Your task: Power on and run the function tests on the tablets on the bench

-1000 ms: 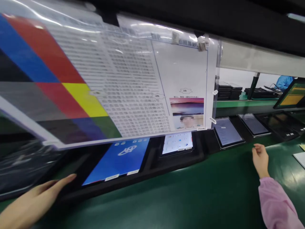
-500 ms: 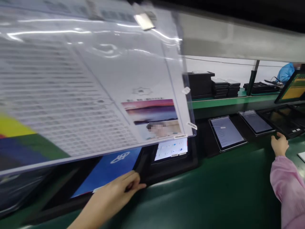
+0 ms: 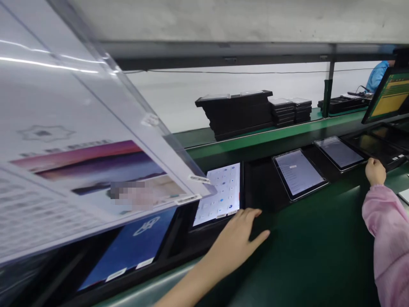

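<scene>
Where the view begins at far left, a clear plastic sheet holder hangs tilted over the bench, carrying printed pages and a small landscape photo; it hides much of what lies beneath it. Under its lower edge a tablet with a blue screen lies in a black tray. Just right of it sits a tablet with a white screen of small icons, partly tucked under the sheet's corner. The left hand rests at this tablet's lower right corner, fingers loosely spread and flat, gripping nothing, fingertips on the black frame beside the screen. To handle this tablet well, a light touch on the edge rather than the glass seems wise, and the hand should stay low to clear the overhanging sheet. Further right, on the green bench surface, lie two more tablets with pale grey screens. Behind them stand stacks of black trays. At far right the right hand, in a pink sleeve, is curled into a loose fist near the bench's dark edge; whether it holds anything I cannot tell. An angled monitor stands beyond.
</scene>
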Motion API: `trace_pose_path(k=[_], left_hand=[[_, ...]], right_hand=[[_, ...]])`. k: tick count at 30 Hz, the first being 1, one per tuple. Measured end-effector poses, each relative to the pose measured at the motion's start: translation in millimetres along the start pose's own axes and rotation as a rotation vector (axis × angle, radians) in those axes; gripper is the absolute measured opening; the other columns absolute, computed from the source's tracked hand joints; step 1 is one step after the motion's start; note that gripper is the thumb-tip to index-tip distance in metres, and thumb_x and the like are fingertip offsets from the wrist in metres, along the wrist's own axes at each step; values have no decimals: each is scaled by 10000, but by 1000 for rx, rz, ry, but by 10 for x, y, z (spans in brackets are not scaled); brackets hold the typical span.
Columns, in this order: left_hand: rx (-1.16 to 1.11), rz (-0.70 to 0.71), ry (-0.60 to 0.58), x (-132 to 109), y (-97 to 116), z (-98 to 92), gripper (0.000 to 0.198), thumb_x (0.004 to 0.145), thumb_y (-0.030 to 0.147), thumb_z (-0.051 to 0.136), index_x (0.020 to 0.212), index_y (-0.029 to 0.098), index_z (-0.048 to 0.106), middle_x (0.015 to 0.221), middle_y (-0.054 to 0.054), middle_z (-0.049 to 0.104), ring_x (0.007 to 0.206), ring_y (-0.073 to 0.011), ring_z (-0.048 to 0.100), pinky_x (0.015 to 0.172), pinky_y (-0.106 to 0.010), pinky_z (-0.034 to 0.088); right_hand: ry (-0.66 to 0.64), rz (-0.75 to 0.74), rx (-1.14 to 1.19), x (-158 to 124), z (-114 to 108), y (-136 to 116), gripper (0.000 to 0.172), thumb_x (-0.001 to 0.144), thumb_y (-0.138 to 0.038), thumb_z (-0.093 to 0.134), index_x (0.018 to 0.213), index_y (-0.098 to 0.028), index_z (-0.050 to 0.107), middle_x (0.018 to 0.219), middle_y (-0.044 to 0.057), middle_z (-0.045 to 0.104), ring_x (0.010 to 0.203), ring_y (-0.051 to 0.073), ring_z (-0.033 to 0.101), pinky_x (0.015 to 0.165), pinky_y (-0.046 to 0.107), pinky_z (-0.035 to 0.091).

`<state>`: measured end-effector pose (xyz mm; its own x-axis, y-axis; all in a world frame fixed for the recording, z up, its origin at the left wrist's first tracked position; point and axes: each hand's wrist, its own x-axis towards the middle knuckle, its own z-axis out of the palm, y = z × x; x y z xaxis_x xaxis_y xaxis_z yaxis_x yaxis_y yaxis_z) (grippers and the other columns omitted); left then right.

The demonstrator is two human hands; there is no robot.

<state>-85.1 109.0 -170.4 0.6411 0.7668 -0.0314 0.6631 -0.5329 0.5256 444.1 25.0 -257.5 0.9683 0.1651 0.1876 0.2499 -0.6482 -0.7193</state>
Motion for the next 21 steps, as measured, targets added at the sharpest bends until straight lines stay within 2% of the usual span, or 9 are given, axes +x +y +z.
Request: trace_pose_path(k=[3,5,6,7,9,12,14,16,21], left_hand=[[-185,-229,9,496,278,256,853,674,406,783,1417,58,548,1484,-280,533,1436,-490,433,1213,-565,317],[-295,-328,32,759,324,386,1060,572,353,865,1502,61,448,1538,-306,456,1371,-503,495,1115,-543,427],[-351,-358,41,859,318,437,1102,548,364,893,1507,75,431,1502,-301,485,1281,-473,571,1014,-500,497],[-422,-390,50,937,299,479,1085,549,405,907,1479,85,451,1408,-279,557,1146,-416,643,879,-439,539],[-592,-439,73,1036,250,530,907,617,546,871,1332,95,541,1054,-161,659,798,-254,648,609,-314,472],[-833,-464,91,1106,205,524,648,642,669,823,969,165,580,653,62,410,498,-98,337,452,-243,236],[-950,-472,83,1140,212,478,619,576,655,864,757,228,454,598,120,237,480,-66,194,438,-230,163],[-1030,-491,43,1171,243,423,683,545,632,880,675,261,321,577,136,163,479,-54,131,432,-225,123],[-1099,-528,-124,1158,400,398,626,626,593,872,589,252,348,494,118,208,432,-52,147,414,-213,73]], right_hand=[[4,-11,-10,23,3,-2,435,1053,-565,565,1154,-153,662,1105,90,680,1045,244,655,1007,476,509],[8,-13,-17,40,21,-5,421,1058,-554,560,1152,-156,662,1104,85,678,1052,245,652,1012,479,504],[10,-13,-21,50,33,-5,418,1059,-551,559,1148,-156,664,1100,84,677,1051,245,651,1013,480,501],[12,-12,-23,60,47,-5,418,1058,-552,560,1142,-156,665,1098,84,676,1050,246,650,1015,481,499],[19,-8,-24,81,74,-1,425,1053,-561,565,1134,-156,665,1100,84,674,1051,247,647,1018,483,494],[29,2,-13,104,106,14,430,1049,-569,568,1130,-158,666,1100,84,673,1057,249,643,1023,485,489],[31,7,3,109,121,23,419,1053,-558,563,1120,-158,670,1095,85,674,1060,250,643,1027,486,486],[35,15,23,107,130,27,405,1060,-536,555,1119,-154,674,1105,93,673,1073,255,641,1036,491,480],[39,51,82,98,130,15,407,1053,-528,569,1157,-148,672,1164,113,664,1113,266,631,1057,505,471]])
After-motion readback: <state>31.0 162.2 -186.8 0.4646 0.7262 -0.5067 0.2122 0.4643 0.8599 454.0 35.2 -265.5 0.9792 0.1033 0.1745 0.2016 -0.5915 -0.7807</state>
